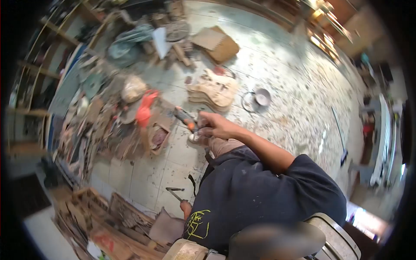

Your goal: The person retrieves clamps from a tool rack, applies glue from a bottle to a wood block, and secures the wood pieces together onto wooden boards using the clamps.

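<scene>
My right hand (pixel 214 126) is in front of my bent knee, its fingers curled together; what they grip is too small to make out. Just left of its fingertips is a black and orange tool (pixel 185 118), with a pale round part (pixel 193 138) near its lower end. Low on the left side of my body, my left hand (pixel 186 209) is closed around a thin metal tool (pixel 175 193) with a bent end. Stacked guitar-body-shaped wooden pieces (pixel 214 89) lie on the floor beyond my right hand.
A wooden box (pixel 158 139) and red-orange plastic (pixel 146 107) lie at the left among scraps. A round container (pixel 262 97) and brown sheets (pixel 216 44) are on the debris-covered floor (pixel 299 99). A crate of wood (pixel 125 216) stands lower left.
</scene>
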Motion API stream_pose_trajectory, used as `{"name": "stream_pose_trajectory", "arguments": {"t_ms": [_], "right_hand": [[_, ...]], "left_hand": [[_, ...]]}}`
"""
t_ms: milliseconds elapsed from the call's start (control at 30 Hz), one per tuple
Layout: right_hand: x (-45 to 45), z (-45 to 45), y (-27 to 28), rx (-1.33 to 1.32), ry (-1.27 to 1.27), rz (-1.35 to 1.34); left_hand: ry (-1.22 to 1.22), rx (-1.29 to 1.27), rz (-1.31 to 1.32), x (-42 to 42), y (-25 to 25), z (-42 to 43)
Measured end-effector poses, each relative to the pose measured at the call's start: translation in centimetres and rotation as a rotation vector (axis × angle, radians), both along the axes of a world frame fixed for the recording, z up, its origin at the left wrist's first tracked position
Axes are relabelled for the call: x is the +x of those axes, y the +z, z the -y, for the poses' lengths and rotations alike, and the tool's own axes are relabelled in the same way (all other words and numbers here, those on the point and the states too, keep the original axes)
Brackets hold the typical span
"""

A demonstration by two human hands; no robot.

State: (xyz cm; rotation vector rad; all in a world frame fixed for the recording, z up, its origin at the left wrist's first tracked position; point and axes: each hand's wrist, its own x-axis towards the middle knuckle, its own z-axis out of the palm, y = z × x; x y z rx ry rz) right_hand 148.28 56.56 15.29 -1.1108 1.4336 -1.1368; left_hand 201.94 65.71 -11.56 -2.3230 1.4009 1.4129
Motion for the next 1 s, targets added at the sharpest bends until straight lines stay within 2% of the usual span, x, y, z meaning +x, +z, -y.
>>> {"name": "stream_pose_trajectory", "arguments": {"t_ms": [33, 67, 133, 267, 300, 333, 433, 467, 500, 533, 567, 633, 667, 733, 800, 833, 933, 967, 1000], "right_hand": [[-1.6, -3.6, -1.1, 0.059, -0.06, 0.052], [-2.7, -7.2, -2.1, 0.108, -0.176, 0.312], [-4.9, -13.4, -0.6, 0.138, -0.364, 0.282], [-9.3, -23.8, 1.3, 0.098, -0.729, 0.439], [-10.7, -26.3, 1.1, 0.08, -0.749, 0.336], [-12.1, -28.2, 1.4, 0.061, -0.77, 0.23], [-15.3, -32.2, 2.9, -0.142, -1.04, 0.403], [-17.2, -34.0, 2.1, -0.18, -0.979, 0.371], [-18.7, -35.1, 1.5, -0.211, -0.971, 0.364], [-20.2, -35.9, 1.0, -0.239, -0.954, 0.347], [-21.8, -36.3, 0.7, -0.26, -1.033, 0.43], [-25.3, -36.8, 1.2, -0.28, -1.129, 0.512], [-27.7, -36.8, 1.9, -0.294, -1.151, 0.504], [-32.5, -37.1, 1.8, -0.35, -1.023, 0.443], [-36.9, -36.6, 1.9, -0.361, -1.004, 0.605], [-39.2, -35.3, 3.1, -0.452, -0.926, 0.683], [-45.8, -33.2, 2.5, -0.526, -0.804, 0.735], [-47.7, -32.3, 2.0, -0.571, -0.735, 0.829], [-49.6, -31.5, 1.6, -0.618, -0.667, 0.922]], "left_hand": [[-0.033, 0.009, -0.007, -0.3, 0.1, 1.4], [-0.058, 0.025, -0.009, -0.8, 0.3, 2.6], [-0.104, 0.048, -0.023, -3.1, 0.9, 4.8], [-0.228, 0.081, -0.025, -9.7, 2.0, 8.7], [-0.269, 0.084, -0.017, -11.9, 2.0, 9.4], [-0.327, 0.079, -0.006, -13.9, 1.5, 10.1], [-0.653, -0.04, 0.031, -19.2, -2.4, 12.2], [-0.66, -0.028, 0.1, -22.4, -1.7, 12.2], [-0.78, -0.064, 0.124, -25.5, -1.1, 12.6], [-0.887, -0.107, 0.16, -27.4, -3.7, 13.8], [-0.883, -0.032, 0.131, -32.2, 1.2, 12.8], [-1.046, -0.172, 0.161, -38.3, 2.0, 12.9], [-1.001, -0.154, 0.13, -41.6, 1.6, 12.7], [-0.929, -0.108, 0.099, -46.3, 2.2, 13.6], [-0.971, -0.136, 0.094, -51.4, 3.0, 14.3], [-0.99, -0.147, 0.091, -53.8, 3.6, 14.1], [-0.986, -0.242, 0.035, -60.4, 6.0, 13.3], [-1.02, -0.462, -0.035, -61.1, 3.4, 13.9], [-0.917, -0.337, -0.044, -62.9, 3.0, 14.4]]}}
